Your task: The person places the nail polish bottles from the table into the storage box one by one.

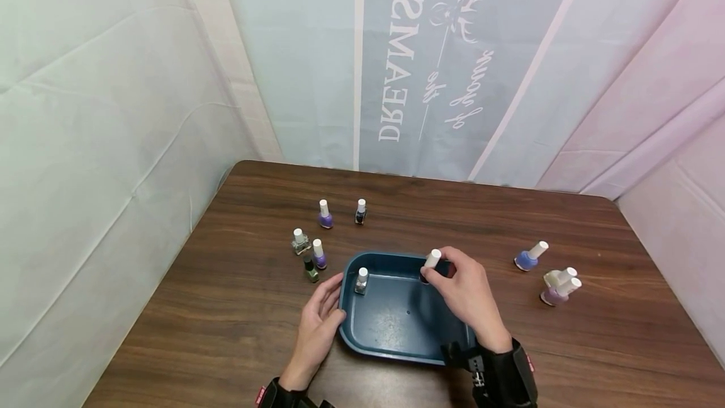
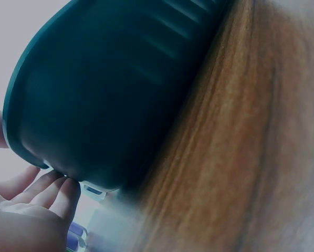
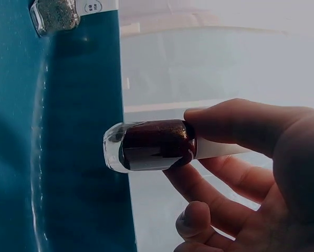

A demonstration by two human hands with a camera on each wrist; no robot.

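My right hand (image 1: 467,291) pinches a dark red nail polish bottle (image 3: 157,146) near the base of its white cap. This bottle is held over the back right part of a dark blue plastic tray (image 1: 396,356), its clear glass base toward the tray. At the tray's left side, my left hand (image 1: 319,326) holds the rim, thumb at the edge and fingers against the outer wall (image 2: 94,105). Inside the tray, near its back left corner, a glittery clear nail polish bottle (image 1: 360,282) stands upright with a white cap.
Left of the tray are two purple bottles (image 1: 325,220), a dark one (image 1: 360,215), a glittery one (image 1: 301,245) and a green black-capped one (image 1: 311,271). To the right stand a blue bottle (image 1: 527,260), a pale one (image 1: 550,279) and a mauve one (image 1: 552,296).
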